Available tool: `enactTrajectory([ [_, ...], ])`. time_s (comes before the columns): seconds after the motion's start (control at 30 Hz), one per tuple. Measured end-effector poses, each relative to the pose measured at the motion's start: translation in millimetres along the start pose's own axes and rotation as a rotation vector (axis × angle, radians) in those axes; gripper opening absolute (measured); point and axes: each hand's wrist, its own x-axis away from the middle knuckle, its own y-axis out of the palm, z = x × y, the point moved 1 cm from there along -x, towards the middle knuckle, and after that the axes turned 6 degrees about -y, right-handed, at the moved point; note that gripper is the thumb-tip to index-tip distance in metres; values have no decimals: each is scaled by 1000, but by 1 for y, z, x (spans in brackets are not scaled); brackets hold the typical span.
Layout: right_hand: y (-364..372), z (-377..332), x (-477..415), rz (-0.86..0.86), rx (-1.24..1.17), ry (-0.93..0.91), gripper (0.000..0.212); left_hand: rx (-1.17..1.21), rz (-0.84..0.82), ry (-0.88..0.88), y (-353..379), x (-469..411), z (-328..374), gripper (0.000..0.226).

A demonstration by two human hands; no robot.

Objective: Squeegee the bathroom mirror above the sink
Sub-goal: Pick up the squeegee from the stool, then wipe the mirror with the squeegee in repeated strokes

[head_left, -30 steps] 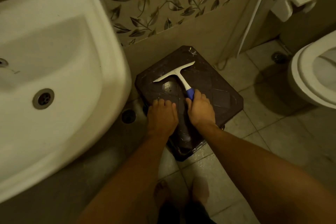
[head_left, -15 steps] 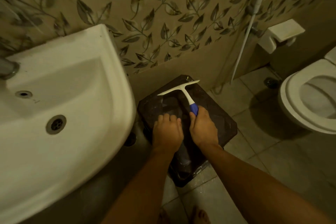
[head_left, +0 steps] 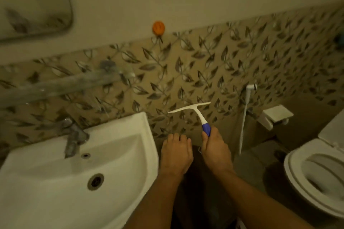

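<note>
A white squeegee (head_left: 193, 110) with a blue grip is in the air to the right of the sink, its blade level and pointing at the leaf-patterned wall. My right hand (head_left: 216, 152) is shut on its blue handle. My left hand (head_left: 176, 154) hovers beside it, palm down, fingers loosely curled, holding nothing. The mirror (head_left: 33, 2) hangs at the upper left, above the white sink (head_left: 130, 154), and only its lower right corner shows. Both hands are well below and to the right of the mirror.
A metal tap (head_left: 74, 135) stands at the sink's back edge, with a glass shelf (head_left: 61, 84) above it. An orange hook (head_left: 158, 27) is on the wall. At the right are a hand sprayer (head_left: 248, 96), a paper holder (head_left: 275, 115) and the toilet (head_left: 314, 174). A dark stool (head_left: 195, 191) sits below my hands.
My right hand has lifted the squeegee off the dark stool and raised it. The view has tilted up, so the mirror, shelf and tap have come into sight.
</note>
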Motion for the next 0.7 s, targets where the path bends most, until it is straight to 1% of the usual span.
enactTrajectory([
  [0.07,-22,-32,-8,35,-32,-42,29,6,63,2,-36,-11,-2,41],
  [0.2,-63,-99,-25,114,-99,-177,36,13,200,-4,-107,-29,-8,39],
  [0.3,-97,-155,-34,179,-141,-295,35,-10,313,-11,-164,-39,-16,38],
  [0.37,-117,-190,-37,220,-149,-352,34,-27,358,-15,-200,-45,-22,40],
  [0.5,-150,-262,-36,294,-175,-464,41,-65,468,-47,-271,-49,-39,37],
  [0.7,-183,-370,-20,390,-196,-624,39,-146,590,-103,-371,-42,-85,36],
])
